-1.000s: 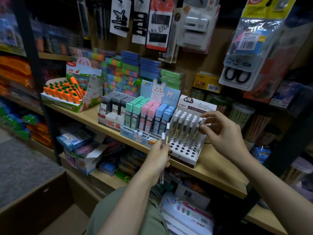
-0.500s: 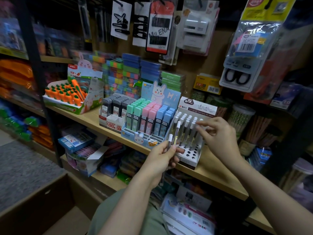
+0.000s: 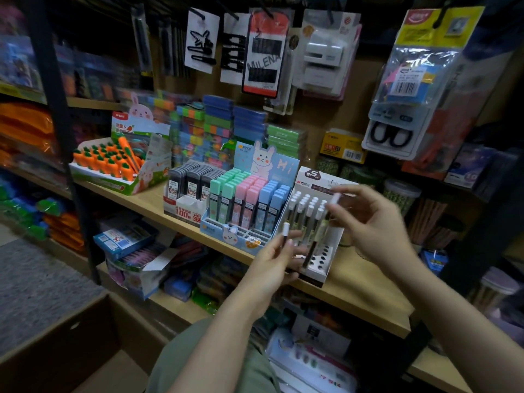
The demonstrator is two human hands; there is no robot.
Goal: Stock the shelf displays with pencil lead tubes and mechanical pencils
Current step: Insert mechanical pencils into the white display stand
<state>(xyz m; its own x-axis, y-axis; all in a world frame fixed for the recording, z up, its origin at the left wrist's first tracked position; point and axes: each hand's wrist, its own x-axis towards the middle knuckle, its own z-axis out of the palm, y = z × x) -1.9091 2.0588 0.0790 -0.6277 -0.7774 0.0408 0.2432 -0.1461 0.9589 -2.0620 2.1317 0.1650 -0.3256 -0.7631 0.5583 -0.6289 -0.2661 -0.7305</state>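
A white display box (image 3: 321, 268) with round holes stands on the wooden shelf (image 3: 357, 285), several white-capped mechanical pencils (image 3: 302, 211) upright in its back rows. My left hand (image 3: 269, 268) holds one white-capped pencil (image 3: 285, 232) upright just in front of the box. My right hand (image 3: 377, 225) pinches another pencil (image 3: 335, 198), tilted over the box's right side, its tip low near the front holes. Left of the box sit a bunny tray of pastel lead tubes (image 3: 249, 199) and a tray of black lead tubes (image 3: 190, 180).
A carrot-eraser display (image 3: 113, 163) stands further left on the shelf, coloured boxes stacked behind. Blister packs (image 3: 266, 52) hang above, jars (image 3: 401, 194) crowd the right. A lower shelf holds more stock. A cardboard box (image 3: 56, 350) sits at the bottom left.
My left hand held two pencils before and now holds one. My right hand, which was touching the pencils in the box, now holds a pencil tilted over the box.
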